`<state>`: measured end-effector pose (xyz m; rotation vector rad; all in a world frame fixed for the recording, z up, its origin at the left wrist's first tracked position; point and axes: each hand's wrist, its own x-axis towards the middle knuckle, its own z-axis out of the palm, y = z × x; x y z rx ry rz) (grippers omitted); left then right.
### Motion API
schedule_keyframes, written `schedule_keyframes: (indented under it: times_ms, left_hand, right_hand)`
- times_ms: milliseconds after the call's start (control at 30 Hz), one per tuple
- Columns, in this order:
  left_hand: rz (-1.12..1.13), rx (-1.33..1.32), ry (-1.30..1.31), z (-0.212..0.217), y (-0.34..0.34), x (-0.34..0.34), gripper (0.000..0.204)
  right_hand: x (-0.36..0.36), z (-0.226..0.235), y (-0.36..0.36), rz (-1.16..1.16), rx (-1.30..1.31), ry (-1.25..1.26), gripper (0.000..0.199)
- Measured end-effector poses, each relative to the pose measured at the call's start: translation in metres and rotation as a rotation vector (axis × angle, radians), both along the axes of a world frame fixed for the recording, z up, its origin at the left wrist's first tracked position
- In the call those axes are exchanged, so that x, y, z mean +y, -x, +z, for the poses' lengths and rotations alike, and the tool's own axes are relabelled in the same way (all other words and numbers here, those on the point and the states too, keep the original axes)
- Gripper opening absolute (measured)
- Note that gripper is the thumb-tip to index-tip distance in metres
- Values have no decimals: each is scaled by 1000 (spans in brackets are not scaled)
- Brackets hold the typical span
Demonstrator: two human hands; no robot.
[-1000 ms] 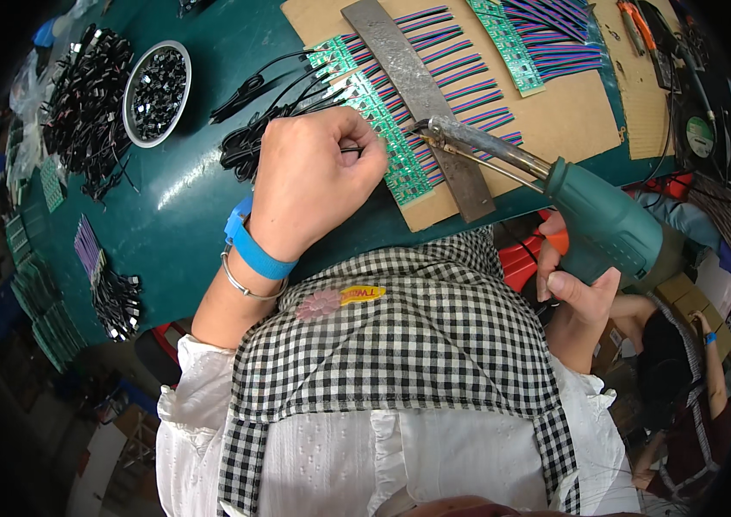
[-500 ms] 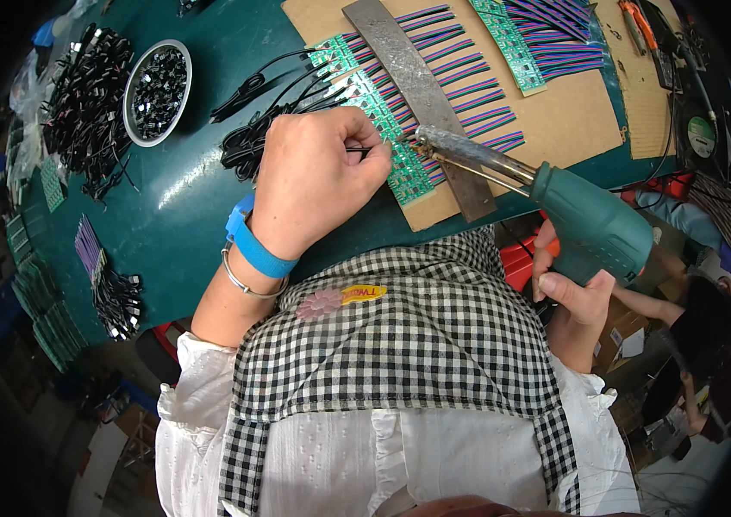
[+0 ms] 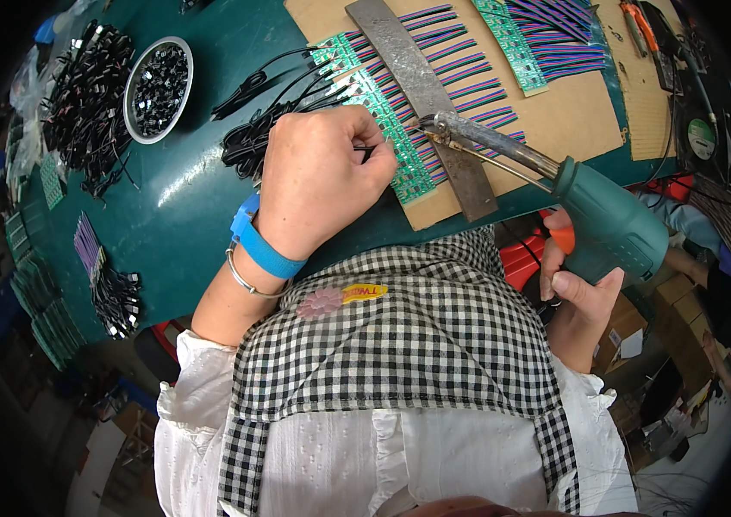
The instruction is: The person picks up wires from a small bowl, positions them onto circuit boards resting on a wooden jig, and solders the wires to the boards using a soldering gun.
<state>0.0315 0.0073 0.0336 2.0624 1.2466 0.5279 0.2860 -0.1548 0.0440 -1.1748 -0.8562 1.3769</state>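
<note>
My left hand (image 3: 322,172), with a blue strap on its wrist, is closed in a pinch on a black cable (image 3: 366,153). Its fingertips are at the edge of a row of green circuit boards (image 3: 407,168). My right hand (image 3: 585,289) grips the handle of a green soldering gun (image 3: 615,226) with an orange trigger. The gun's metal tip points left and sits over the boards' wire side, close to my left fingertips. Whether the tip touches anything cannot be made out. A flat metal bar (image 3: 421,95) lies across the multicoloured wires (image 3: 479,99) attached to the boards.
Cardboard (image 3: 577,121) lies under the boards on the green table (image 3: 184,250). Another wired board (image 3: 512,52) is farther right. A metal bowl of small black parts (image 3: 128,105) and a pile of black cables (image 3: 85,112) are left. Pliers (image 3: 633,30) lie at far right.
The soldering gun and my right hand have shifted slightly right, and the tip has moved slightly up and away from my left fingertips. My left hand has moved a little to the right.
</note>
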Motion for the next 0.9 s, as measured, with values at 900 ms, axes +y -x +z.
schedule_keyframes:
  times_ms: [900]
  left_hand:
    - [819,280,-270,-3,229,24,15]
  right_hand:
    - [38,6,6,144,74,-162,59]
